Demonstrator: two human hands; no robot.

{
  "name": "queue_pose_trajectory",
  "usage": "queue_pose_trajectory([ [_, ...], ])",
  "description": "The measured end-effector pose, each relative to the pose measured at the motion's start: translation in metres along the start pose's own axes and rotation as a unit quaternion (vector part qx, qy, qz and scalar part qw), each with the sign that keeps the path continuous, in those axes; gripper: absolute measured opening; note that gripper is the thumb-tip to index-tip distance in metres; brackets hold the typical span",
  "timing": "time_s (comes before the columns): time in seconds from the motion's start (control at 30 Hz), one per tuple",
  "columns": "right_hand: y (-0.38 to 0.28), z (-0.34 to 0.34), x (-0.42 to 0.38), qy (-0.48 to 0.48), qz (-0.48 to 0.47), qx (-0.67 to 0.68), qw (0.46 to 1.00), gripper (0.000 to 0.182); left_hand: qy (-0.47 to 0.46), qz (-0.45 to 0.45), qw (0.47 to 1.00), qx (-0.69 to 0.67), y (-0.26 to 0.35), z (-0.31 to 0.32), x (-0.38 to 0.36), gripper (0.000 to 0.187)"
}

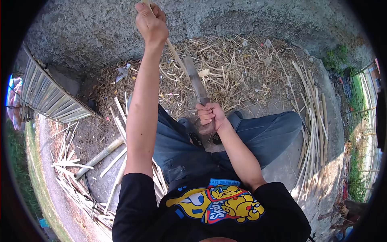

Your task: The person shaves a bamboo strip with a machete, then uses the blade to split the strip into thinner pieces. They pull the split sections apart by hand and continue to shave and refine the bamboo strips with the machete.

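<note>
Head view: knife [194,76] sits mid-scene, beyond the gap between the jeans-clad legs [262,133], blade pointing away toward the rough wall [250,18]. Left hand [151,22] is well beyond the knife and to its left, fingers curled closed round a thin bamboo strip [175,53]; arm nearly straight. Strip slants back from that hand to the knife and meets the blade's left side partway along; can't tell whether the edge bites in. Right hand [210,115] is at the knife's near end, fingers wrapped tight round the handle, butt poking out below the fist. Shavings [229,68] lie low on the ground beyond the knife and to its right, up to the wall's foot; working room above them, wall the far limit. Right of the knife: bent right knee [292,121], then a bundle of long strips [316,121] just beside it, so that gap is tight. Left of the knife: left forearm [141,105], then a thick bamboo pole [100,157] and loose strips [76,193]. Farther left of the knife, a slatted bamboo panel [56,97]. Near side of the knife: black T-shirt [282,205], bounding pull-back room.
</note>
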State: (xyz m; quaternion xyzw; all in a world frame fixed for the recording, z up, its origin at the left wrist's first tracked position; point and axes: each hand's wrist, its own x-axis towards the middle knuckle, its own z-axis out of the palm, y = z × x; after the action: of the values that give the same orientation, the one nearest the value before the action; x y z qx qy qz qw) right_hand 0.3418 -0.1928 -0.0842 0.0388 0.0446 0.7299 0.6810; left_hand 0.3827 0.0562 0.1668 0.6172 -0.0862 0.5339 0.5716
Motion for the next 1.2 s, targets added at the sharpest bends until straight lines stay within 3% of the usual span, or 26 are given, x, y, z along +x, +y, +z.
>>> queue_pose_trajectory([
  [0.1, 0.011, 0.059, 0.004, 0.048, -0.089, -0.152, 0.983, 0.015, 0.05, 0.01, 0.998, 0.046, -0.008, 0.016, 0.006, 0.07],
  [0.13, 0.018, 0.098, 0.007, 0.15, -0.171, -0.266, 0.937, 0.013, 0.056, 0.01, 0.997, 0.046, -0.009, 0.018, 0.008, 0.071],
  [0.2, 0.021, 0.173, 0.004, 0.194, -0.309, -0.431, 0.825, 0.014, 0.048, 0.008, 0.997, 0.062, -0.012, 0.017, 0.012, 0.068],
  [0.27, 0.019, 0.241, -0.004, 0.123, -0.428, -0.522, 0.727, 0.014, 0.049, -0.002, 0.996, 0.078, -0.011, 0.012, 0.016, 0.065],
  [0.3, 0.019, 0.27, -0.005, 0.072, -0.483, -0.535, 0.689, 0.014, 0.002, -0.081, 0.99, -0.116, -0.007, 0.008, 0.018, 0.062],
  [0.33, 0.021, 0.287, -0.004, 0.022, -0.531, -0.546, 0.648, 0.013, -0.037, -0.154, 0.939, -0.306, -0.005, 0.004, 0.016, 0.061],
  [0.37, 0.024, 0.293, -0.003, 0.031, -0.521, -0.547, 0.654, 0.013, -0.024, -0.161, 0.938, -0.305, -0.006, 0.005, 0.013, 0.061],
  [0.43, 0.027, 0.294, 0.002, -0.022, -0.574, -0.472, 0.668, 0.022, 0.039, -0.103, 0.99, -0.093, -0.009, 0.013, 0.01, 0.061],
  [0.47, 0.006, 0.25, 0.017, -0.046, -0.596, -0.56, 0.573, 0.012, 0.064, -0.072, 0.995, 0.018, -0.011, 0.018, 0.009, 0.061],
  [0.5, 0.013, 0.206, 0.028, -0.008, -0.555, -0.508, 0.659, 0.011, 0.084, -0.038, 0.988, 0.127, -0.013, 0.022, 0.012, 0.061],
  [0.53, 0.016, 0.132, 0.048, 0.097, -0.556, -0.504, 0.654, 0.012, 0.102, 0.001, 0.967, 0.234, -0.015, 0.023, 0.016, 0.061],
  [0.57, 0.009, 0.023, 0.061, 0.274, -0.489, -0.518, 0.646, 0.01, 0.103, 0.003, 0.966, 0.235, -0.019, 0.021, 0.018, 0.061],
  [0.6, 0.002, -0.071, 0.051, 0.443, -0.313, -0.67, 0.506, 0.008, 0.096, 0.031, 0.954, 0.282, -0.018, 0.022, 0.017, 0.061],
  [0.63, 0.004, -0.117, 0.035, 0.502, -0.13, -0.652, 0.553, 0.009, 0.086, 0.059, 0.94, 0.326, -0.02, 0.024, 0.015, 0.062],
  [0.67, 0.007, -0.115, 0.035, 0.517, -0.147, -0.612, 0.579, 0.01, 0.08, 0.063, 0.94, 0.326, -0.02, 0.022, 0.017, 0.062],
  [0.7, 0.009, -0.114, 0.038, 0.53, -0.163, -0.571, 0.606, 0.01, 0.061, 0.041, 0.974, 0.215, -0.019, 0.013, 0.02, 0.062],
  [0.73, 0.008, -0.114, 0.041, 0.507, -0.137, -0.544, 0.654, 0.01, 0.041, 0.004, 0.994, 0.103, -0.018, 0.002, 0.014, 0.062],
  [0.77, 0.009, -0.116, 0.04, 0.484, -0.111, -0.515, 0.698, 0.01, 0.035, -0.009, 0.994, 0.105, -0.014, -0.009, 0.005, 0.062],
  [0.8, 0.01, -0.101, 0.032, 0.41, -0.087, -0.372, 0.828, 0.012, 0.04, -0.007, 0.993, 0.108, -0.01, -0.017, 0.008, 0.062],
  [0.83, 0.006, -0.094, 0.023, 0.408, -0.093, -0.381, 0.824, 0.012, 0.046, -0.002, 0.993, 0.109, -0.006, -0.024, 0.012, 0.062],
  [0.87, -0.006, -0.09, 0.012, 0.247, -0.051, -0.255, 0.934, 0.012, 0.073, -0.016, 0.996, 0.056, -0.011, -0.03, 0.013, 0.06],
  [0.9, -0.008, -0.083, 0.004, 0.072, -0.002, -0.108, 0.992, 0.012, 0.072, -0.009, 0.996, 0.053, -0.015, -0.031, 0.01, 0.06],
  [0.97, -0.014, -0.047, 0.008, 0.05, 0.009, -0.136, 0.989, 0.012, 0.009, 0.007, 0.996, 0.083, -0.022, -0.032, 0.02, 0.057],
  [1.03, -0.003, 0.021, 0.01, 0.234, -0.138, -0.282, 0.92, 0.009, 0.062, 0.005, 0.987, 0.15, -0.032, -0.025, 0.015, 0.057],
  [1.07, -0.006, 0.061, 0.012, 0.249, -0.195, -0.37, 0.874, 0.012, 0.111, -0.006, 0.971, 0.214, -0.034, -0.019, 0.017, 0.058],
  [1.2, 0.0, 0.246, 0.003, 0.085, -0.454, -0.542, 0.702, 0.011, 0.133, 0.049, 0.946, 0.292, -0.041, -0.009, 0.028, 0.06],
])
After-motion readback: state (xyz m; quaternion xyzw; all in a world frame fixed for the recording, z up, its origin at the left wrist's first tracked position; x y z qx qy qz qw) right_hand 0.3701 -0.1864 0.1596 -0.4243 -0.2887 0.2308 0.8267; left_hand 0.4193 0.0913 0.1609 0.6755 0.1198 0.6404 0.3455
